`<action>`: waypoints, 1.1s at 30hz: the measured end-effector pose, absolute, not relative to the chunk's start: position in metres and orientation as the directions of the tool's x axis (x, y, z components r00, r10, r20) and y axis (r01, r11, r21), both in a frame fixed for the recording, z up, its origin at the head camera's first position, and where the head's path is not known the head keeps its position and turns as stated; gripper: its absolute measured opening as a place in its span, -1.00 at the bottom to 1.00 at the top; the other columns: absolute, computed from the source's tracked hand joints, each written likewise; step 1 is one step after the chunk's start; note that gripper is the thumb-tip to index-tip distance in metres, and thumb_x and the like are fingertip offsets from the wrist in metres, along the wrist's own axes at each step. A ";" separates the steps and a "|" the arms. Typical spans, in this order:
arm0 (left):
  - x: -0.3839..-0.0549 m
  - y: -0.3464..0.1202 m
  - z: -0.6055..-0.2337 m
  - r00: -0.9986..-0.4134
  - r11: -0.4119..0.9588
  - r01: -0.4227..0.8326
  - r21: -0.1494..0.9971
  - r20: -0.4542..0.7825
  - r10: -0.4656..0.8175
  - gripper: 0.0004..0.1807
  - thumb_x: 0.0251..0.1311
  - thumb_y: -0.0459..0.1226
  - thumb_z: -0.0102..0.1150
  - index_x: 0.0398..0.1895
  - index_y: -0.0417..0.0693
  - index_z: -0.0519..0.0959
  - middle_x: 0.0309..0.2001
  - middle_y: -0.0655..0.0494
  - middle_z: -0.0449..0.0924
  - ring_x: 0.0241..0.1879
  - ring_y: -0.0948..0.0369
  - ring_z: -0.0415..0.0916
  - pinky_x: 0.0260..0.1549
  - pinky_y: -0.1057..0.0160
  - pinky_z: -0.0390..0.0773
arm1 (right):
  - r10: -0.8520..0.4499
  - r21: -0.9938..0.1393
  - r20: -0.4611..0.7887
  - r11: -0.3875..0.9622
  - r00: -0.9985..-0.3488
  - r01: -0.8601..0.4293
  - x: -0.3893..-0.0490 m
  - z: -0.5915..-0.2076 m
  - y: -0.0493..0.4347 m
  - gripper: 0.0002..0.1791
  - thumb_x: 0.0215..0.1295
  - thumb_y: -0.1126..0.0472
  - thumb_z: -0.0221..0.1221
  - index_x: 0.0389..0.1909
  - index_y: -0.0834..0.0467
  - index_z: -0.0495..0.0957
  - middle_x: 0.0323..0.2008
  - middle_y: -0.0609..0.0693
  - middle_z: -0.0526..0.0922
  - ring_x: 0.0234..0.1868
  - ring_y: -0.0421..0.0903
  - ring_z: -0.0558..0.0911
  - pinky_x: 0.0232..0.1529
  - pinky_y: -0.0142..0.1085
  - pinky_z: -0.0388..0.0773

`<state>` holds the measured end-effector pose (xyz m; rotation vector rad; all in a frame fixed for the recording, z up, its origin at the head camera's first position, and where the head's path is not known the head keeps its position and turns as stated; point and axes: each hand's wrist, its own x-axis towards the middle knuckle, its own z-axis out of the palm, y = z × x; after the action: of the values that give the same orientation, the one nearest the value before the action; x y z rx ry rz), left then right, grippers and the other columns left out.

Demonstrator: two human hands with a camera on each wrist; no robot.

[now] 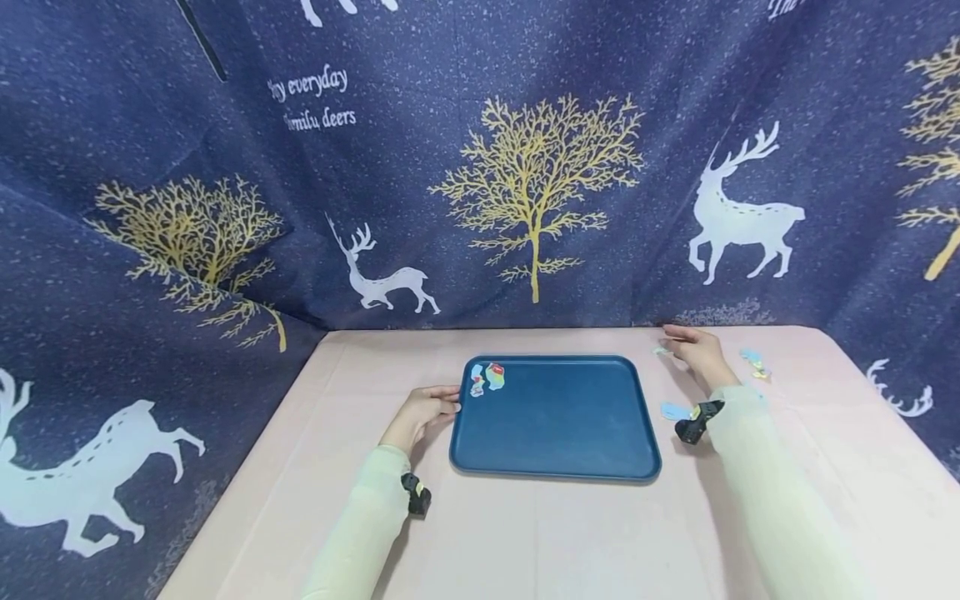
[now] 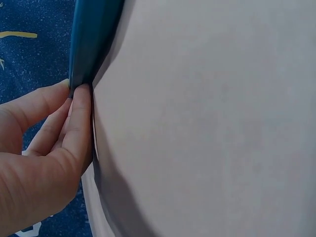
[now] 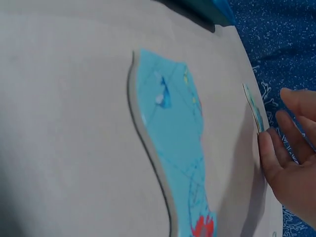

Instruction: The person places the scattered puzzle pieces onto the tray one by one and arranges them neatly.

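Note:
A dark blue rectangular tray (image 1: 562,421) lies on the pink-covered table. At its left side my left hand (image 1: 422,412) pinches the rim between thumb and fingers, as the left wrist view shows on the tray edge (image 2: 96,42). Several small printed puzzle-like pieces (image 1: 495,376) lie in the tray's far left corner. Beyond the tray's right side, my right hand (image 1: 697,352) is over the table's back, fingers spread and slightly bent beside a small flat piece (image 3: 254,109). Whether they touch it I cannot tell. A light blue piece (image 3: 170,128) lies nearer, below the right wrist.
More printed pieces (image 1: 756,363) lie to the right of my right hand. A dark blue curtain (image 1: 390,208) with deer and trees hangs right behind the table's back edge. The pink tablecloth (image 1: 517,533) spreads in front of the tray.

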<state>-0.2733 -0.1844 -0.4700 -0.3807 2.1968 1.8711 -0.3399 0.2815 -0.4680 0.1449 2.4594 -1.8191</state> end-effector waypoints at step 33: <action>-0.270 -0.184 -0.464 -0.939 0.162 -0.344 0.925 -0.343 -0.038 -0.48 0.02 -0.65 0.11 0.13 -0.31 0.53 0.07 -0.23 0.57 -0.13 0.13 0.60 -0.10 0.23 0.67 | 0.184 -0.845 -0.042 0.517 -0.982 0.133 -0.341 -0.478 0.287 -0.60 0.20 0.42 0.16 0.09 0.41 0.51 0.08 0.38 0.52 -0.10 0.00 0.59 -0.35 -0.56 0.60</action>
<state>-0.2702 -0.1840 -0.4640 -0.3713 2.1986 1.8540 -0.3412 0.2866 -0.4776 0.2904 2.7824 -1.5427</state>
